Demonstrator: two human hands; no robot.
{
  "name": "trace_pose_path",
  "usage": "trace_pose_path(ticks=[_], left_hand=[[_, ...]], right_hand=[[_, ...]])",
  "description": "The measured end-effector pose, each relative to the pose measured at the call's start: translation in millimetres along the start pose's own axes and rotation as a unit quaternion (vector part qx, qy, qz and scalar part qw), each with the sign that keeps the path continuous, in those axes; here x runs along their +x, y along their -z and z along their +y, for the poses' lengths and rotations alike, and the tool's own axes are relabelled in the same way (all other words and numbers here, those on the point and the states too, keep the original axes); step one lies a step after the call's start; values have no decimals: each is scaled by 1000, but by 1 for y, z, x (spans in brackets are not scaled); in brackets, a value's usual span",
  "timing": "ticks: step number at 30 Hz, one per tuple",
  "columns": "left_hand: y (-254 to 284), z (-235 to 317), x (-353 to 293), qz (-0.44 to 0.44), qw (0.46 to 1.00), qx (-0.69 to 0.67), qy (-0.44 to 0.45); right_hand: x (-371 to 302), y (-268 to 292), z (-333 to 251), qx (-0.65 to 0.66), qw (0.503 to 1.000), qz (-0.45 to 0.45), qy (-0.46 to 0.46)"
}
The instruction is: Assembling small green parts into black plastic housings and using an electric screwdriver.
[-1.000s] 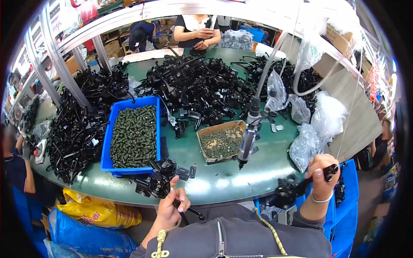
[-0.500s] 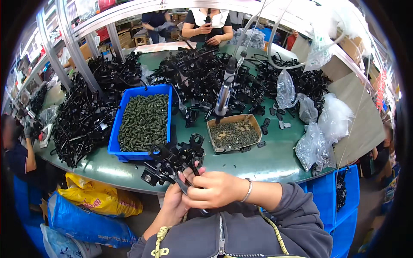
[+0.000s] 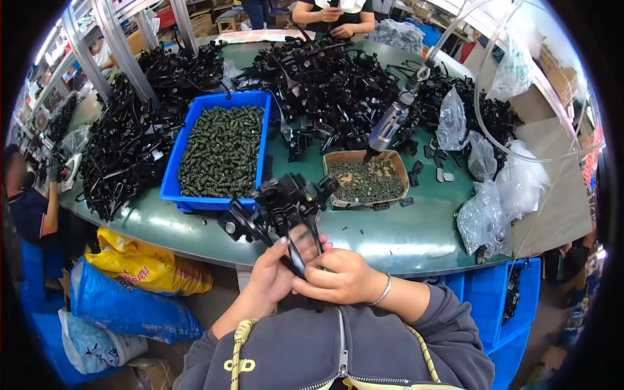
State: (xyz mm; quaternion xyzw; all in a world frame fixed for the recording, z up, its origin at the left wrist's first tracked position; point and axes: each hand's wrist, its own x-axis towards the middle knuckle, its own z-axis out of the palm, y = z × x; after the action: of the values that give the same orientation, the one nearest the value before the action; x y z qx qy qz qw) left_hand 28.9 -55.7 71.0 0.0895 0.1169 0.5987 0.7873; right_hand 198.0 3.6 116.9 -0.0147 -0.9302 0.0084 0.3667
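Note:
In front of my chest, above the table's near edge, is a bunch of black brake levers [image 3: 292, 205] with clamps and long blades. My left hand [image 3: 273, 276] is closed round the lower blades from the left. From the right, my right hand [image 3: 341, 278] is closed on a blade of the same bunch; its fingertips are partly hidden. Just beyond the levers stands a blue bin [image 3: 170, 185] full of small dark green ribbed parts. To its right sits a shallow cardboard tray [image 3: 333, 203] with tiny screws. A power screwdriver [image 3: 390, 123] hangs tilted over that tray.
Heaps of black lever parts [image 3: 325, 84] cover the far side of the green table [image 3: 390, 247]. Clear plastic bags [image 3: 484, 214] lie at the right. Blue crates [image 3: 520, 305] stand below right, and yellow [image 3: 153, 263] and blue sacks [image 3: 130, 305] below left. Co-workers sit opposite and at left.
My view has shifted, so the table sits higher in the picture. The brake levers have turned in my hands, and the hanging screwdriver has swung right and leans more.

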Motion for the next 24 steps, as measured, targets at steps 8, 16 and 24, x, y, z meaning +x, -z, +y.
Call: trace_pose_path(ticks=[8,16,24], left_hand=[[-15,12,27,-11,995,89,-31],[-4,88,-21,63,892,327,-305],[81,124,-137,315,741,442,-395]], right_hand=[[-5,-1,11,16,997,65,-26],[-22,-19,28,130,954,101,-250],[34,-57,107,217,884,-9,-414]])
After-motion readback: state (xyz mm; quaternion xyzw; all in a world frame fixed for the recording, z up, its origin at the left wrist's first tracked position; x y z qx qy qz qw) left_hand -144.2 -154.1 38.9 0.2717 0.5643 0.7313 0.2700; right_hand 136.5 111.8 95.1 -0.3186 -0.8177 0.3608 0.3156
